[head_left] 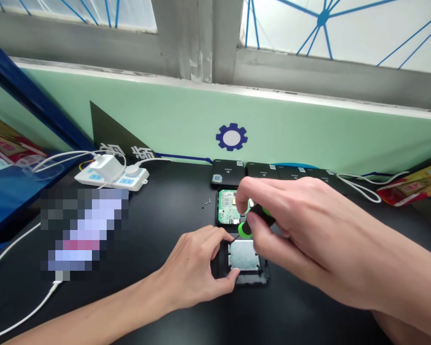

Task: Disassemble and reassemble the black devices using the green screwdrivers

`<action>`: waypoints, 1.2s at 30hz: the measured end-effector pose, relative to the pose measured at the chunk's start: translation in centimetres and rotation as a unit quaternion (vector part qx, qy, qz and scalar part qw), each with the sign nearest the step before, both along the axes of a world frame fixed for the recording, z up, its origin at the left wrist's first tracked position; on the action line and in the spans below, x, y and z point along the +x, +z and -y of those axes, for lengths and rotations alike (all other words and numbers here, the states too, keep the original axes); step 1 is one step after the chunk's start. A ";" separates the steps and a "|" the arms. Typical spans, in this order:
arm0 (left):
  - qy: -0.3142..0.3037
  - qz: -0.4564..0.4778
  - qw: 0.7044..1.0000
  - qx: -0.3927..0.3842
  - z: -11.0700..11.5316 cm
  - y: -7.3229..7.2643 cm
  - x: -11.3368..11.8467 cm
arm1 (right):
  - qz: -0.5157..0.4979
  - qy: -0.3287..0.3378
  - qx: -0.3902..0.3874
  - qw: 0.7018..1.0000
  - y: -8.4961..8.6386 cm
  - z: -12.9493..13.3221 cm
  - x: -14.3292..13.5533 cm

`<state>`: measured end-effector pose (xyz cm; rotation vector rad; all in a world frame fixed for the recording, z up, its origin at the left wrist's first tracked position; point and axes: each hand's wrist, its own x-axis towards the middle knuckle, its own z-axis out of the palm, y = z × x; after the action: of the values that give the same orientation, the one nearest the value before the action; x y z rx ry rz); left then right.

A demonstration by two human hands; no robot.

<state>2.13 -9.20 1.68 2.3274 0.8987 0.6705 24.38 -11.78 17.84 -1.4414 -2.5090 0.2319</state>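
Note:
My right hand (290, 225) grips a black and green screwdriver (244, 230), its tip pointing down toward the upper left corner of a silver metal plate (243, 256). That plate sits in a black plastic housing (253, 279) lying flat on the table. Thumb and fingers of my left hand (204, 263) clasp the housing's left side. Just behind stands a second black case half with a green circuit board (225, 206), partly covered by my right hand. A few small screws (208, 201) lie to the left of the board.
Several closed black boxes (228, 173) line the wall at the back. At the left are a white power strip (136, 179) with plugs and a blurred-out phone (88, 230) on a white cable. A red and yellow packet (413, 184) lies at the right.

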 end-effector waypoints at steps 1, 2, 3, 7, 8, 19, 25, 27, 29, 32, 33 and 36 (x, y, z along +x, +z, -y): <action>-0.001 0.002 1.000 0.006 0.0 0.0 0.0 | 0.009 -0.003 0.009 1.000 -0.1 -0.1 0.0; -0.003 0.005 1.000 0.009 0.1 0.1 -0.1 | 0.013 -0.009 0.017 1.000 -0.1 -0.2 0.0; -0.004 0.005 1.000 0.010 0.1 0.2 -0.1 | 0.011 -0.013 0.022 1.000 -0.1 -0.2 0.0; -0.007 -0.001 1.000 0.013 0.0 0.3 -0.1 | 0.002 0.003 0.003 1.000 -0.2 0.0 0.1; -0.004 -0.001 1.000 0.018 0.0 0.3 -0.1 | 0.014 0.003 0.002 1.000 -0.2 0.1 0.1; -0.005 0.009 1.000 0.021 0.1 0.1 0.0 | 0.051 0.001 0.054 0.997 -0.2 0.4 0.2; -0.002 0.009 1.000 0.021 0.0 0.1 -0.1 | 0.049 0.020 0.043 0.998 -0.2 0.9 0.3; 0.002 0.012 0.999 0.031 0.0 0.1 -0.1 | 0.063 0.005 0.052 0.997 -0.3 0.9 0.4; -0.003 0.014 1.000 0.028 0.1 0.0 -0.1 | 0.058 -0.012 0.061 0.996 -0.3 0.8 0.3; -0.008 0.018 0.999 0.028 0.1 0.0 -0.1 | 0.040 0.003 0.040 0.998 -0.4 0.6 0.2; -0.007 0.017 0.999 0.032 0.1 0.0 -0.1 | 0.037 0.007 0.035 0.999 -0.5 0.5 0.1; -0.007 0.020 0.999 0.041 0.0 -0.1 -0.1 | 0.031 -0.005 0.047 0.998 -0.5 0.3 0.0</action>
<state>2.05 -9.24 1.61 2.3824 0.8521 0.7583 24.35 -12.11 17.33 -1.4437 -2.5243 0.0668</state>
